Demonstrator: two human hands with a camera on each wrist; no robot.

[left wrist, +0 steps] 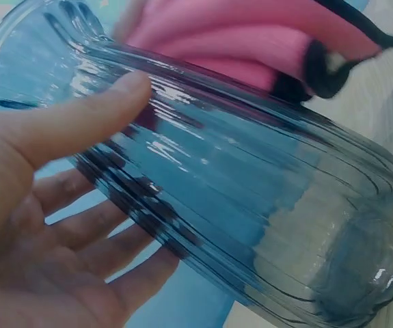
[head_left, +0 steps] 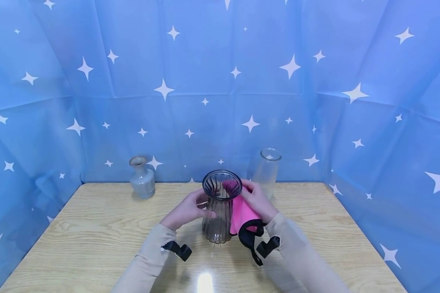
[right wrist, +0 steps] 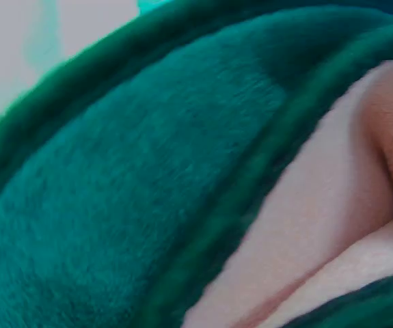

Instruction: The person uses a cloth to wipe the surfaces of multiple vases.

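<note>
A dark, ribbed clear glass vase (head_left: 217,224) with a flared rim stands upright near the middle of the table. My left hand (head_left: 185,211) grips it from the left, thumb across the near side and fingers on the far side, as the left wrist view shows on the ribbed glass (left wrist: 217,178). From the right, my right hand (head_left: 259,201) holds a pink cloth (head_left: 243,212) with black edging against the vase near its rim. A black loop hangs from the cloth's lower end. In the right wrist view the cloth (right wrist: 128,164) looks teal and covers most of the hand.
A small bluish glass bottle vase (head_left: 142,182) stands at the back left of the wooden table (head_left: 77,240). Behind my right hand is a tall clear glass vase (head_left: 269,173). A blue curtain (head_left: 205,53) with white stars encloses the back and sides.
</note>
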